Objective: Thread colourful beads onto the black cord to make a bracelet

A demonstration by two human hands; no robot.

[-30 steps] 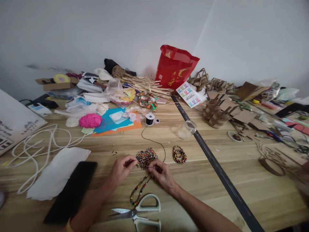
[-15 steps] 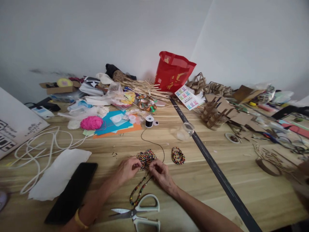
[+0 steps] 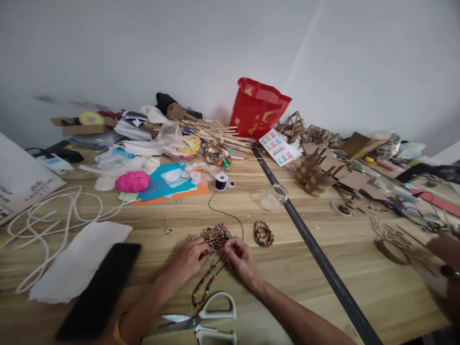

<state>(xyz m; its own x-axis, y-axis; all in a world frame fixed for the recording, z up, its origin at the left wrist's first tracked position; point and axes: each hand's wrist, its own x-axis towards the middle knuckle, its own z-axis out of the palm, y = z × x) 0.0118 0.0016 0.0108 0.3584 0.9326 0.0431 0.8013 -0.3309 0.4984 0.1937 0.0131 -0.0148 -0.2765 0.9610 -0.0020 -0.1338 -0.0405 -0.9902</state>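
A heap of small multicoloured beads lies on the table between my two hands. My left hand rests at the heap's lower left edge, fingers curled together against it; whatever they grasp is too small to make out. On the other side, my right hand pinches the black cord, which runs back to a spool. Below the hands hangs a loop of strung beads on that cord, lying on the wood. Scissors with pale handles lie spread just in front of it.
Finished bead bracelets sit right of the heap, with a clear jar behind. A black phone-like slab, white paper and a white cable occupy the left. A red bag and craft clutter line the back.
My left hand's fingers have shifted slightly and curled down against the edge of the bead heap. My right hand keeps its pinch on the cord. The whole view has shifted a little.
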